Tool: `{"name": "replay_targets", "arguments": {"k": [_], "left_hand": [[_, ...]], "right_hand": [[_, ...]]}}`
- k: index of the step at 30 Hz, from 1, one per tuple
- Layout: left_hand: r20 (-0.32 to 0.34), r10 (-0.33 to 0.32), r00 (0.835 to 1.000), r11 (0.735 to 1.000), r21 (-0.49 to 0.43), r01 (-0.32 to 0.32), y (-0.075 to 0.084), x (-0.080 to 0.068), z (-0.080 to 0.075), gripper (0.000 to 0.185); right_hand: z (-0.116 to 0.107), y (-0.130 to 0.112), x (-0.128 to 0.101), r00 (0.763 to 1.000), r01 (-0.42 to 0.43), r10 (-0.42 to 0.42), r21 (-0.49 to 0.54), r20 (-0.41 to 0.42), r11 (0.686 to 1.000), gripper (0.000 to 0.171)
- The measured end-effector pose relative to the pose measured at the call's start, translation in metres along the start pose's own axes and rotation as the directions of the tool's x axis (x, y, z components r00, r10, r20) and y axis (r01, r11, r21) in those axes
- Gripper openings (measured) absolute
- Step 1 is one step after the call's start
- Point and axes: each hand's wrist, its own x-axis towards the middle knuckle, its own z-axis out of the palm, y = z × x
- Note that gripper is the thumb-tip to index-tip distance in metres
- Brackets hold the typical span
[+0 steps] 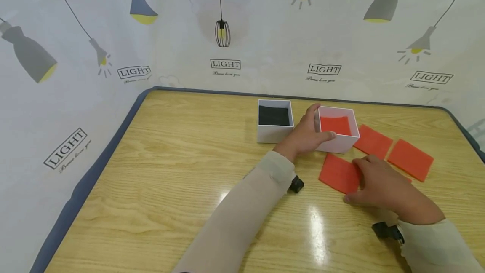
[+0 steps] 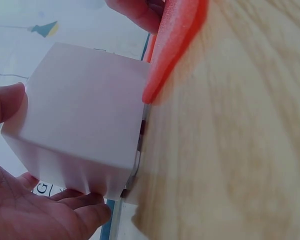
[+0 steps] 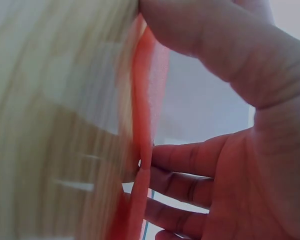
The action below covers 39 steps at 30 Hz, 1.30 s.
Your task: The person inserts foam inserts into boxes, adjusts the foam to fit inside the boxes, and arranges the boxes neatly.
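Note:
My left hand (image 1: 306, 136) grips a white square box (image 1: 337, 143), the thumb on its near side and the fingers around its left side. Inside lies a red cloth-like square (image 1: 335, 125). In the left wrist view the box's pale outer wall (image 2: 85, 105) sits between thumb and fingers. My right hand (image 1: 382, 184) is over a red square (image 1: 338, 174) on the table, covering part of it. The right wrist view shows its fingers (image 3: 187, 157) nearly straight against the edge of thin red material (image 3: 142, 90), thumb spread away above.
A second white box (image 1: 274, 134) holding dark squares (image 1: 273, 116) stands left of the gripped one. More red squares lie flat at the right, one (image 1: 373, 141) beside the box, another (image 1: 411, 159) farther right. A printed curtain (image 1: 265, 33) backs the wooden table (image 1: 182, 151).

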Motion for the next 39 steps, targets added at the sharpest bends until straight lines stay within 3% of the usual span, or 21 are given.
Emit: {"name": "replay_targets", "arguments": {"k": [10, 23, 39], "left_hand": [[0.002, -0.006, 1.000, 1.000, -0.015, 0.006, 0.0012, -0.0007, 0.0000, 0.092], [0.000, -0.001, 1.000, 1.000, -0.005, 0.001, -0.0004, 0.0010, 0.0009, 0.092], [0.004, 0.018, 1.000, 1.000, -0.017, -0.018, -0.0019, 0.0019, 0.0013, 0.093]], "right_hand": [[0.0012, -0.0025, -0.0001, 1.000, 0.014, -0.014, 0.007, -0.023, 1.000, 0.108], [0.0024, -0.0043, 0.0001, 0.999, 0.008, -0.006, 0.043, -0.043, 0.999, 0.114], [0.0042, -0.0039, 0.0000, 0.998, 0.034, -0.033, 0.002, -0.057, 0.999, 0.126]]}}
